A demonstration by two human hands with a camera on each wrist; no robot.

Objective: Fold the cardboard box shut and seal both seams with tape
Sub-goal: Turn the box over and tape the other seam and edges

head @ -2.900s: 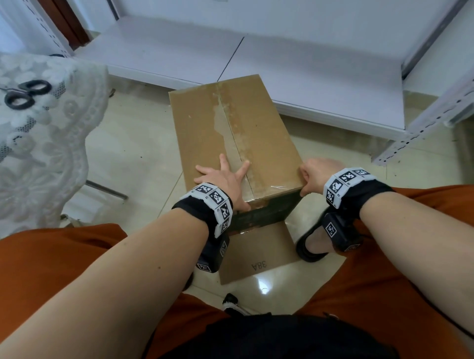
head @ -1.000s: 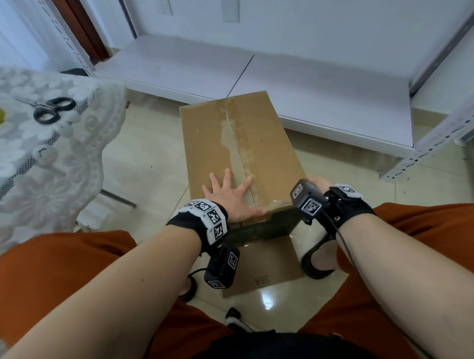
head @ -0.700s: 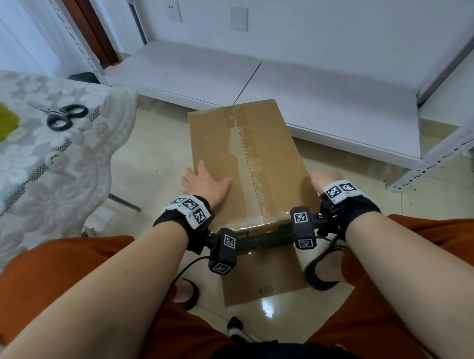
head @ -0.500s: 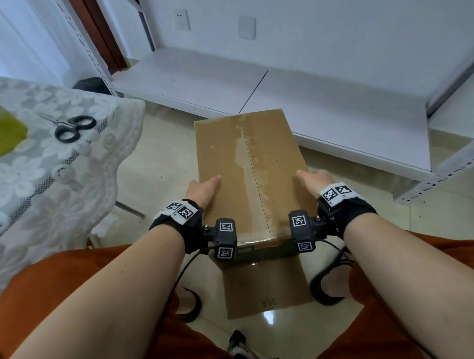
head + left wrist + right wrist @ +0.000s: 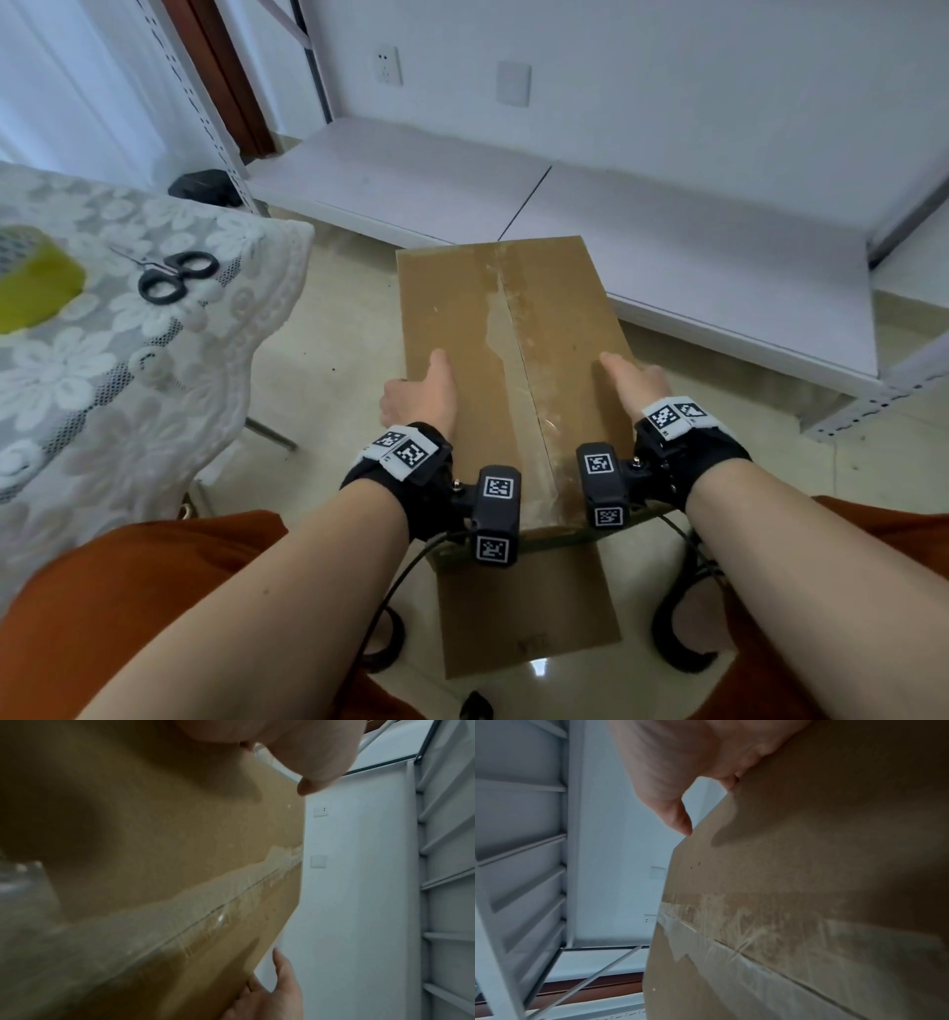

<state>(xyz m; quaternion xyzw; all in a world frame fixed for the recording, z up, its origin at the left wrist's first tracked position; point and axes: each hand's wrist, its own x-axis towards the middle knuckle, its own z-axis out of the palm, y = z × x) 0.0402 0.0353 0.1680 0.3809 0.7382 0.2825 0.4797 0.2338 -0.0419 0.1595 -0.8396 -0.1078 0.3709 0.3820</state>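
Cardboard box (image 5: pixel 508 370) on the floor between the knees, top seam (image 5: pixel 518 360) taped; left hand (image 5: pixel 421 395) and right hand (image 5: pixel 634 383) clasping its side edges, thumbs on top. Risk when flipping: loose lower flap (image 5: pixel 529 611) swinging open, box slipping from the grasp

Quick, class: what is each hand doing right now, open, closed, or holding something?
Left hand: grips the left edge of the cardboard box, thumb on top.
Right hand: grips the box's right edge, thumb on top.
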